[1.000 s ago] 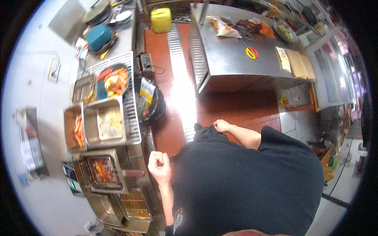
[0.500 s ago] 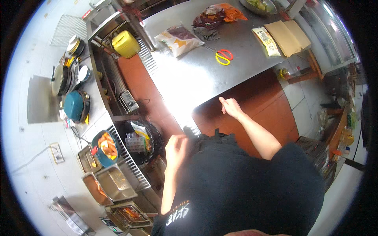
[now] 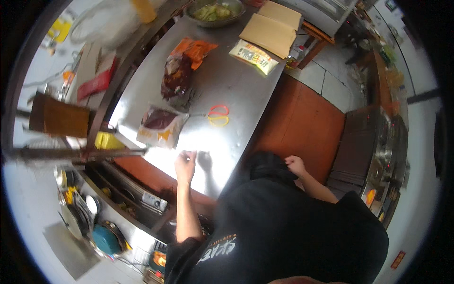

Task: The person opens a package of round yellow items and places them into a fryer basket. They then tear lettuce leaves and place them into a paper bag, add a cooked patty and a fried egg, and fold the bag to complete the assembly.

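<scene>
My left hand point(image 3: 185, 165) is over the near left part of the steel table point(image 3: 236, 132), its fingers loosely bent and apart, with nothing in them. Just beyond it, not touched, lies a white and yellow plastic bag point(image 3: 163, 128) with dark purple contents. Scissors point(image 3: 218, 116) with one red and one yellow handle loop rest to the right of that bag, their blades partly hidden by it. At my right side, beside my body and above the red tiled floor, my right hand point(image 3: 295, 165) is curled into a fist and looks bare of any object.
Farther up the table are a dark red and orange bag point(image 3: 178, 75), a metal bowl of green pieces point(image 3: 213, 11), brown paper sheets point(image 3: 269, 28) and a white and yellow packet point(image 3: 254, 57). A side counter with a teal pot point(image 3: 106, 239) stands at lower left. A post point(image 3: 80, 154) juts in from the left.
My body has turned and come closer to the table. My left hand has moved from beside my waist to over the tabletop; my right hand has drawn back toward my side.
</scene>
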A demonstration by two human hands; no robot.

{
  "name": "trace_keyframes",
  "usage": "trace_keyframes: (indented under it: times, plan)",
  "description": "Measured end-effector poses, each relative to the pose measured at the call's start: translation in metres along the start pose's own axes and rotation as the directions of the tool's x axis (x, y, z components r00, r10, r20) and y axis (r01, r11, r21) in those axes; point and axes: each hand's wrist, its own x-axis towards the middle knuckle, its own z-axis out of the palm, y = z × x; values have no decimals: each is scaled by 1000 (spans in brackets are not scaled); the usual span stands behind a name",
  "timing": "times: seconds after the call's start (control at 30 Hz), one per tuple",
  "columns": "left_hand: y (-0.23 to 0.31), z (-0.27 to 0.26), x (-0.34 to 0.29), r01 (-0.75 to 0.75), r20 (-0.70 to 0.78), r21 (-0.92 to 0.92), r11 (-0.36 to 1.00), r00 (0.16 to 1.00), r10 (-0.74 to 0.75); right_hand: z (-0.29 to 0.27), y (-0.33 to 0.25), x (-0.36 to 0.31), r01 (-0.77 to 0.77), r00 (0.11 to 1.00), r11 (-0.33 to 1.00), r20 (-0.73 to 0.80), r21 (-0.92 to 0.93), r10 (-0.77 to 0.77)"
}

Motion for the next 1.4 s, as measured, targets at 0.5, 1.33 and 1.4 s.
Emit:
trace_keyframes:
  times: [0.5,1.33,1.4]
  plan:
    - [229,252,45,-179,676,177,968,736,13,-124,151,135,-194,962,981,196,10,188]
    - [600,661,320,-777,991,121,617,128,-33,-375,208,345,-382,807,507,11,773,591]
    - [649,688,319,-845,986,98,526,11,-166,-393,217,332,-386,729,552,-122,739,673]
